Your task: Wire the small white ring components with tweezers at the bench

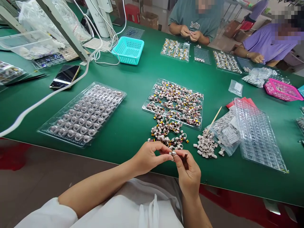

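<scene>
One green tabletop [134, 126] — at its edge two hands [190, 172] pinch one part [173, 153].

Wearer's hands [146, 159]: two; phone [65, 75]: one; pink basket [276, 93]: one.

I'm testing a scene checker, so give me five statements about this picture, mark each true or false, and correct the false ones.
1. The left hand and right hand meet at one small part. True.
2. The pink basket stands near the picture's left edge. False: it stands near the right edge.
3. A loose pile of parts lies between the crowded tray and the hands. True.
4. The phone lies to the right of the hands. False: it lies to their left.
5. A person in a purple top is across the green table. True.
</scene>
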The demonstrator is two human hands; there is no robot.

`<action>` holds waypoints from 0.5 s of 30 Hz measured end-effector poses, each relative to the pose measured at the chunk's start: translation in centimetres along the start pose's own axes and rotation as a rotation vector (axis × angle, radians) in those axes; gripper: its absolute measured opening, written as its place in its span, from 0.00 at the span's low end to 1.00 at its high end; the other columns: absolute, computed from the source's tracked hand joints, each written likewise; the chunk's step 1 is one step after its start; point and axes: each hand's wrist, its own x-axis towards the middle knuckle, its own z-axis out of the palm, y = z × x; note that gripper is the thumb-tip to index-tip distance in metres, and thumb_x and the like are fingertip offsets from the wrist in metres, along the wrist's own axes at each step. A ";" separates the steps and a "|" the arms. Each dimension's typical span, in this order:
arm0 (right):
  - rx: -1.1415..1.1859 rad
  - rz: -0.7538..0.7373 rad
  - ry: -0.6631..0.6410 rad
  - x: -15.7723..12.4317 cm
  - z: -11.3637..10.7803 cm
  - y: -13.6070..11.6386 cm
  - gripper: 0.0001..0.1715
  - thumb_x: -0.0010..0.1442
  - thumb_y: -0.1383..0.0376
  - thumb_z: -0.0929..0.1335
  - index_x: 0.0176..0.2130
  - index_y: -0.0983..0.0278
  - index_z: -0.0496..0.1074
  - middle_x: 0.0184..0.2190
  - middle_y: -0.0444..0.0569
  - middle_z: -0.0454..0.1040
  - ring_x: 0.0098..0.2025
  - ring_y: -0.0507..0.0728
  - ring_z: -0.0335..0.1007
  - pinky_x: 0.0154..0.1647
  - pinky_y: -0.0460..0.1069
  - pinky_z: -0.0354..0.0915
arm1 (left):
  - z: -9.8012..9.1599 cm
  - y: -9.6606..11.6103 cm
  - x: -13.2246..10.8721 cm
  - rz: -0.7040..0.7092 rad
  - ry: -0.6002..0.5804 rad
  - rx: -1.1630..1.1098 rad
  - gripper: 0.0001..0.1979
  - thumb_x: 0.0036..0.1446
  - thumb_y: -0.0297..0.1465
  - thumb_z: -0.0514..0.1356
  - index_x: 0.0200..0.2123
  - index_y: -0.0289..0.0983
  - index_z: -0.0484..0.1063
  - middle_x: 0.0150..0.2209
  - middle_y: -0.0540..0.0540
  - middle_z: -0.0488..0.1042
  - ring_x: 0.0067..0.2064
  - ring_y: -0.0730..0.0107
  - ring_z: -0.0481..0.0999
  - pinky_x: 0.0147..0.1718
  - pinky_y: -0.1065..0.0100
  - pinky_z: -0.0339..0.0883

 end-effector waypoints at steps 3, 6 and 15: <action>-0.027 -0.032 0.000 0.0 -0.1 -0.1 0.07 0.65 0.64 0.68 0.44 0.59 0.74 0.38 0.46 0.75 0.38 0.54 0.73 0.39 0.47 0.69 | -0.1 -0.1 0.0 0.053 0.007 0.019 0.08 0.52 0.33 0.68 0.34 0.34 0.82 0.30 0.45 0.81 0.32 0.68 0.78 0.36 0.71 0.68; -0.009 -0.026 -0.017 0.1 0.0 -0.3 0.07 0.65 0.65 0.67 0.44 0.59 0.74 0.38 0.45 0.75 0.38 0.53 0.73 0.38 0.47 0.69 | -0.1 0.0 0.0 0.083 0.003 0.029 0.08 0.53 0.32 0.68 0.35 0.34 0.82 0.31 0.45 0.81 0.33 0.68 0.78 0.36 0.71 0.69; -0.099 -0.197 0.046 0.2 0.1 -0.3 0.09 0.63 0.69 0.68 0.44 0.57 0.75 0.40 0.47 0.74 0.42 0.55 0.73 0.37 0.47 0.70 | 0.0 -0.3 -0.1 0.107 -0.001 0.015 0.07 0.54 0.31 0.68 0.35 0.34 0.83 0.31 0.45 0.82 0.33 0.67 0.79 0.36 0.70 0.69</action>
